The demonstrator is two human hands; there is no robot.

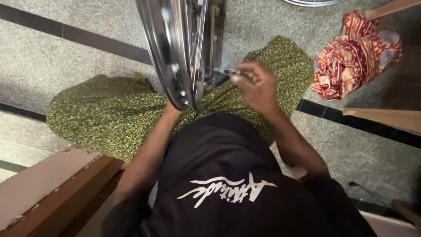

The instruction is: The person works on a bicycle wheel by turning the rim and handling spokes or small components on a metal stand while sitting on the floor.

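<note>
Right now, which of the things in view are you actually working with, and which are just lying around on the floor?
In use:
- shiny metal wheel rim, standing upright between the knees
- small dark tool, pinched in the right hand at the spokes
- left hand, at the rim's lower edge

Lying about:
- crumpled red patterned cloth
- wooden planks
- second rim, at the top edge

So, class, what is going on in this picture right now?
A person seated on the floor holds a shiny metal wheel rim upright between the knees. The left hand sits at the rim's bottom edge, mostly hidden. The right hand pinches a small dark tool held against the spokes. A crumpled red patterned cloth lies on the floor to the right.
</note>
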